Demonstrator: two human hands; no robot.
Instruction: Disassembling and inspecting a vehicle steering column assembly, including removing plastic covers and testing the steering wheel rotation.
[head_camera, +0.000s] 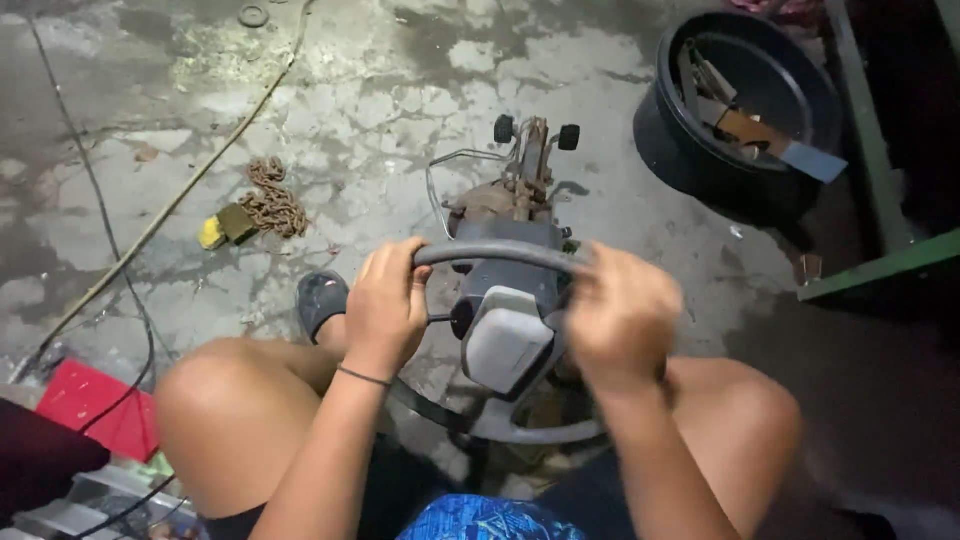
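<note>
Hands gripped a grey steering wheel (500, 252). Left hand (385, 305) and right hand (620, 315) each clenched its top rim, above the grey centre pad (505, 340).

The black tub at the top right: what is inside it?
Inside the black tub lie several flat scrap pieces: a brown one and a grey-blue strip that sticks out over the rim. The tub's bottom is dark, and anything under these pieces cannot be seen.

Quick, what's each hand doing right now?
Left hand: closed around the top rim of the grey steering wheel.
Right hand: closed on the same rim, a bit blurred.
</note>
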